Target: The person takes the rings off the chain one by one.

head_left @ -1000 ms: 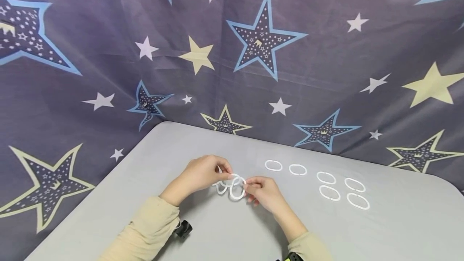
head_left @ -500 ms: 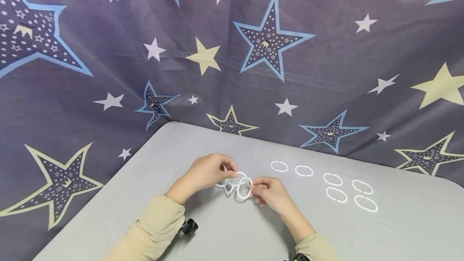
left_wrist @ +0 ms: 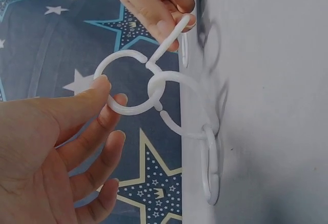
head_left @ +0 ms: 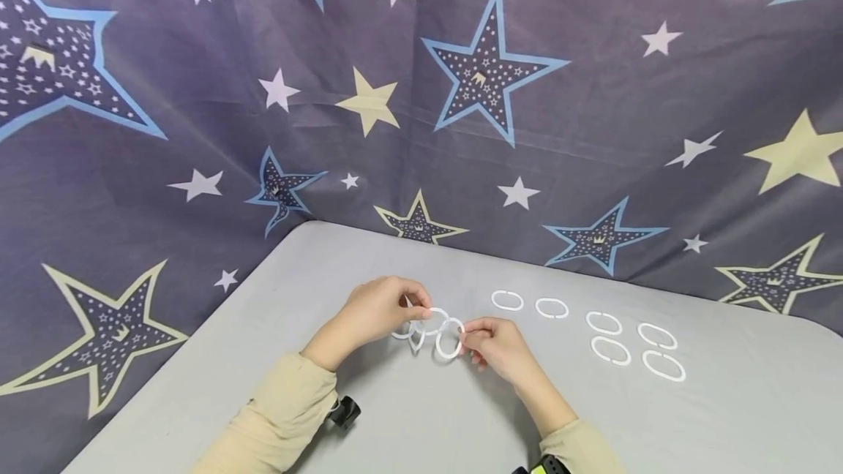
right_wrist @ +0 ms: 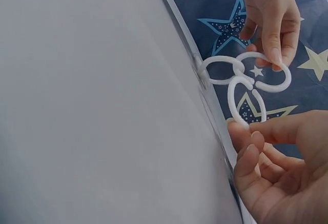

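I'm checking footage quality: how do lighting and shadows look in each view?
Head view: bright, with soft shadows on the table near the left hand and right hand; left wrist view: dimmer, loop-shaped shadows beside the white links; right wrist view: also dimmer, link outlines readable.

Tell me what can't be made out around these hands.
Head view: part of the white chain, hidden behind the left hand.
Head view: part of the right-wrist device, cut off by the bottom edge.
Left wrist view: rest of the right hand, cut off by the top edge.
Right wrist view: lower end of the pinched link, covered by the right hand.
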{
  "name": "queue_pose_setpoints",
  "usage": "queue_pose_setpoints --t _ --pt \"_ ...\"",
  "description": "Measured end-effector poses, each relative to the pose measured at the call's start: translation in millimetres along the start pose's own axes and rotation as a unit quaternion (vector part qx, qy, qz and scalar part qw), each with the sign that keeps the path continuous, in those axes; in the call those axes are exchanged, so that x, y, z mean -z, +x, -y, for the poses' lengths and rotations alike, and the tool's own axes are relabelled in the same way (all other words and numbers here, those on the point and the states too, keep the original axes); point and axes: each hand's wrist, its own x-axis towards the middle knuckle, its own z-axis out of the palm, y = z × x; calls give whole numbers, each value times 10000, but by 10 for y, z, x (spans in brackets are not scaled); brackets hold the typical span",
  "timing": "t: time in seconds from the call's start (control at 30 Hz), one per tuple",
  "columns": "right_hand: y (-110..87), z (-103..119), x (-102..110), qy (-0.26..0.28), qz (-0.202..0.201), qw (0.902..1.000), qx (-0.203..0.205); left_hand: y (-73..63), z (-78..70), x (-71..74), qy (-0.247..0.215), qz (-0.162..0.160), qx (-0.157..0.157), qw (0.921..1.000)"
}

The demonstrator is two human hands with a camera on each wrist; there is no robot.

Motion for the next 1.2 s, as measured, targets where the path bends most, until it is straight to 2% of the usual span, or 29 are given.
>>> queue_pose_setpoints --t 0.37,0.53,0.77,1.2 --pt "34 15 158 -407 239 9984 302 4 -1 7 23 -46 -6 10000" --pt "29 52 244 -752 314 9956 465 -5 -5 16 61 -88 -1 9999" --pt "11 96 410 -1263 174 9906 503 -8 -19 21 41 -117 34 9999" --pt "14 119 661 -1464 -94 9863 754 -4 -7 24 53 -104 104 9999"
